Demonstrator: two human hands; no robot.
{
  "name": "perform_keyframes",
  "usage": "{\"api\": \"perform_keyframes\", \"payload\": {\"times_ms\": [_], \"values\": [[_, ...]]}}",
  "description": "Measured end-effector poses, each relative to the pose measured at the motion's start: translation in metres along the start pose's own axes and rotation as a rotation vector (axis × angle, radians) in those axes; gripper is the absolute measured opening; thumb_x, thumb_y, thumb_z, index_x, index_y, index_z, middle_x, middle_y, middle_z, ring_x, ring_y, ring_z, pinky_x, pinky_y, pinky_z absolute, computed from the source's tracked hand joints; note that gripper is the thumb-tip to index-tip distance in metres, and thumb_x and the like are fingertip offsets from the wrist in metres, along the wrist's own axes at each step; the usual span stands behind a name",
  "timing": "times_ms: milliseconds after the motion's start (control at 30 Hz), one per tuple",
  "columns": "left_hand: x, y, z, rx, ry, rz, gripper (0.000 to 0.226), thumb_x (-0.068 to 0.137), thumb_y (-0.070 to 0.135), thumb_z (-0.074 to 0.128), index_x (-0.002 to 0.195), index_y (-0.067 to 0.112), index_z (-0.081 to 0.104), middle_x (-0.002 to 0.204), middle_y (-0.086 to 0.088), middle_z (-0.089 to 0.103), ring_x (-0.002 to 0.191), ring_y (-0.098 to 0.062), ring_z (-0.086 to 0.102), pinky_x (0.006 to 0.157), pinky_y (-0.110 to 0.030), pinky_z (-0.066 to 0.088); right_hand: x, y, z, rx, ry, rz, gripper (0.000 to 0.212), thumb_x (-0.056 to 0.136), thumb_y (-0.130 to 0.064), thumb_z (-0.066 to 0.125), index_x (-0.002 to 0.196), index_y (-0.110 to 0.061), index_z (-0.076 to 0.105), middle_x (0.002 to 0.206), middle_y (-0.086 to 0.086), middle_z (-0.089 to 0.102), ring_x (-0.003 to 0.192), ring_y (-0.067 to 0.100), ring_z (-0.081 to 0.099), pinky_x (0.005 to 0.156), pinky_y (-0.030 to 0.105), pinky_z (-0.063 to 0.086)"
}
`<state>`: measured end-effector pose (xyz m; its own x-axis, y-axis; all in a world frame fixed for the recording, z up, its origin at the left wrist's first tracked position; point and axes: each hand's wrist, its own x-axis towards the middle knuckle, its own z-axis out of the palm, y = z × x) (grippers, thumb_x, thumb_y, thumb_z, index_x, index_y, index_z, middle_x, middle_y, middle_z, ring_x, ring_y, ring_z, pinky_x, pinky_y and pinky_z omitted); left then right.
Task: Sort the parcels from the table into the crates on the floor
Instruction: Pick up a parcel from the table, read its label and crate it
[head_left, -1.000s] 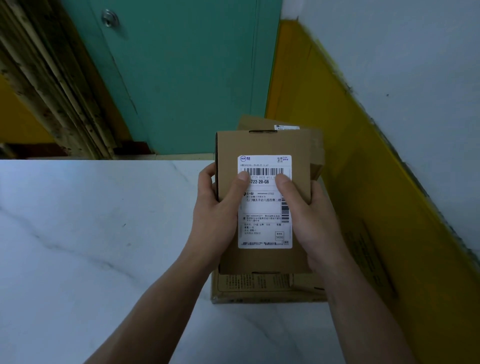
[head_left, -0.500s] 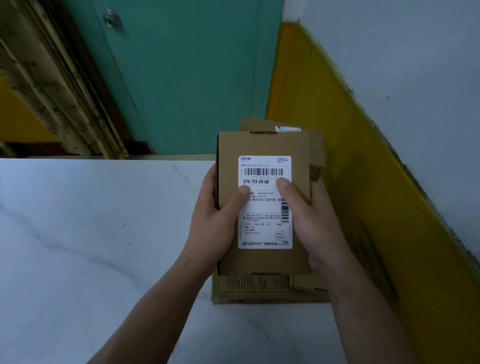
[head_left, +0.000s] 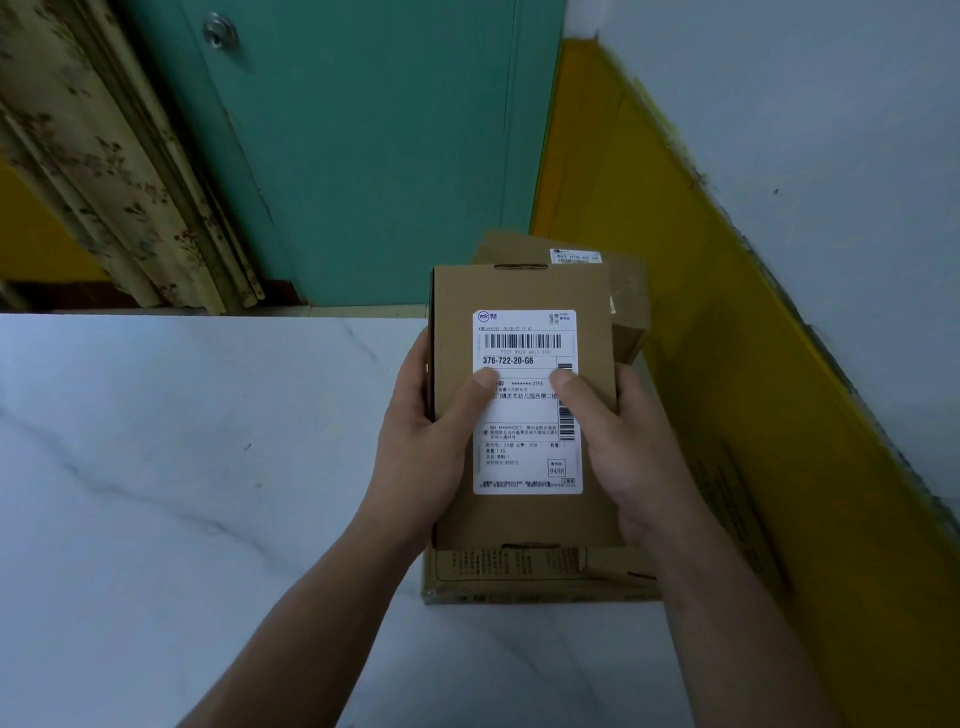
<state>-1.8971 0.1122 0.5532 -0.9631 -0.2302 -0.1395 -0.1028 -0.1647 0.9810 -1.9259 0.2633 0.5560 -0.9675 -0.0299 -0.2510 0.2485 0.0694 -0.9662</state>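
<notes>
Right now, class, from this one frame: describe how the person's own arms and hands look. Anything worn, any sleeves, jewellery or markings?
The left hand and right hand are bare: no gloves, rings or markings show. The left forearm and right forearm are bare too, with no watch, band or sleeve in view down to the frame's lower edge. The thumbnails look short and unpainted.

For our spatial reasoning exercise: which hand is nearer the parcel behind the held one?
Right. The right hand grips the right edge of the held parcel, close to the rear parcel; the left hand grips the opposite edge.
</notes>
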Motion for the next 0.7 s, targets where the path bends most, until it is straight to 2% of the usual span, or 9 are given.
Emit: {"api": "perform_keyframes", "payload": {"times_ms": [100, 233, 333, 500, 700], "values": [[-0.001, -0.0019, -0.0002, -0.008, 0.012, -0.013, 0.062, 0.094, 0.029, 0.065, 0.143, 0.048, 0.032, 0.114, 0.012, 0.068, 0.093, -0.011, 0.074, 0.075, -0.036, 0.063, 0.0003, 0.0001, -0.0001, 0.005, 0.014, 0.015, 0.032, 0.094, -0.037, 0.065, 0.124, -0.027, 0.059, 0.105, -0.008, 0.076, 0.089, 0.007, 0.074, 0.068, 0.026, 0.059], [-0.0022, -0.0053, -0.0038, -0.04, -0.025, -0.024, 0.06, 0.095, 0.017, 0.064, 0.138, 0.051, 0.039, 0.111, 0.015, 0.071, 0.098, -0.015, 0.073, 0.077, -0.04, 0.062, 0.0004, 0.0003, -0.0013, 0.02, 0.019, 0.039, 0.028, 0.095, -0.036, 0.065, 0.121, -0.026, 0.061, 0.104, -0.007, 0.076, 0.09, 0.009, 0.075, 0.073, 0.031, 0.06], [-0.0034, -0.0063, -0.0054, -0.025, -0.069, -0.02, 0.066, 0.095, 0.007, 0.061, 0.132, 0.057, 0.038, 0.108, 0.023, 0.07, 0.099, -0.013, 0.073, 0.074, -0.035, 0.063, 0.001, 0.0006, -0.0018, 0.024, 0.017, 0.045, 0.029, 0.095, -0.036, 0.065, 0.122, -0.025, 0.062, 0.106, -0.006, 0.076, 0.093, 0.01, 0.074, 0.08, 0.036, 0.06], [-0.0053, -0.0072, -0.0053, -0.02, -0.054, 0.006, 0.067, 0.096, 0.011, 0.062, 0.138, 0.056, 0.037, 0.121, 0.018, 0.068, 0.104, -0.011, 0.071, 0.078, -0.035, 0.062, 0.0015, 0.001, -0.0006, 0.017, 0.0, 0.042, 0.029, 0.096, -0.036, 0.064, 0.123, -0.025, 0.061, 0.106, -0.006, 0.076, 0.094, 0.011, 0.074, 0.085, 0.04, 0.06], [-0.0039, -0.0063, -0.0056, -0.053, -0.013, -0.003, 0.061, 0.095, 0.016, 0.064, 0.134, 0.057, 0.041, 0.114, 0.023, 0.07, 0.102, -0.011, 0.072, 0.078, -0.037, 0.063, 0.0037, -0.0007, -0.0017, 0.02, -0.027, 0.036, 0.032, 0.095, -0.031, 0.065, 0.126, -0.025, 0.059, 0.109, -0.004, 0.076, 0.097, 0.013, 0.074, 0.087, 0.041, 0.06]]}}
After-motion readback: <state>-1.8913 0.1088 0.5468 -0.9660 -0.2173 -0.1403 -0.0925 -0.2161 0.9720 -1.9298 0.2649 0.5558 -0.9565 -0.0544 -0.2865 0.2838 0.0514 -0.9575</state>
